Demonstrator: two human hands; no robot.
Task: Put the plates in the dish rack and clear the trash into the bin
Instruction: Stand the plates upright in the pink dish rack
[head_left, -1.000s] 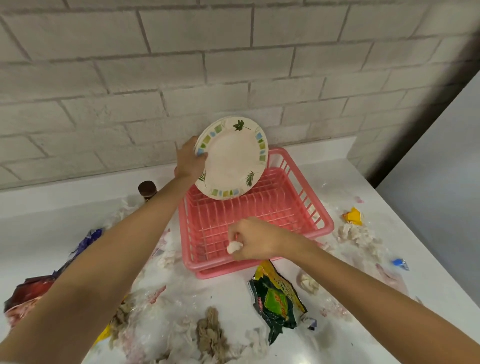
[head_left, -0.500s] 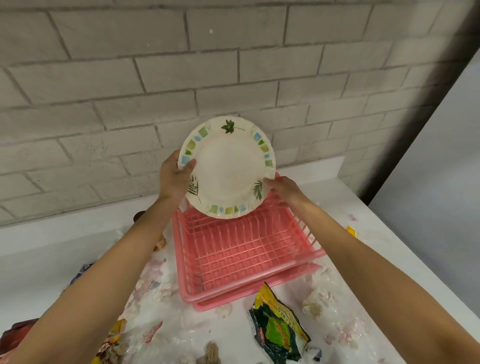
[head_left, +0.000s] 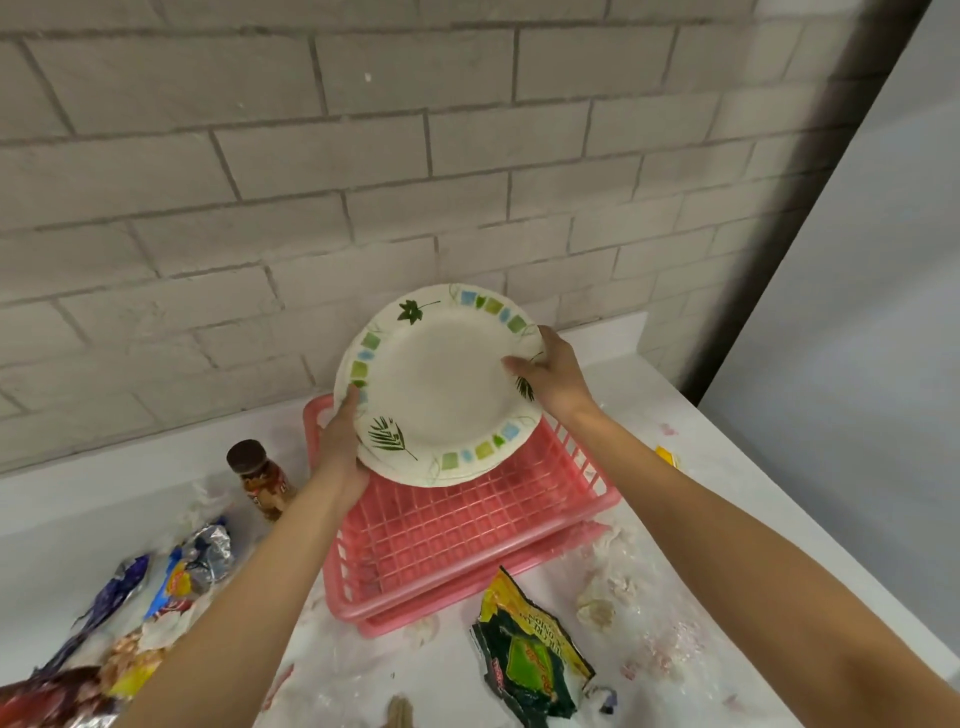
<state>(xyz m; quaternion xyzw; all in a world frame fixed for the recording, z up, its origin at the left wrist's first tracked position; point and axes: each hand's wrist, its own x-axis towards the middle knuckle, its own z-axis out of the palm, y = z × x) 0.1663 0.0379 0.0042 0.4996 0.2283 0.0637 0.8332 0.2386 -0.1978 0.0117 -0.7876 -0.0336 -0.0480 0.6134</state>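
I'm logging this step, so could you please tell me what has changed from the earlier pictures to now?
The right hand dropped its white paper wad before the dish rack and rose to grip the plate by its right rim. The left hand still holds the left rim. The wrappers and bottle stayed put.

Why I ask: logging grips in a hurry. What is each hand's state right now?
Left hand: holding the plates at their left edge, thumb on the front.
Right hand: holding the same plates at the right rim.
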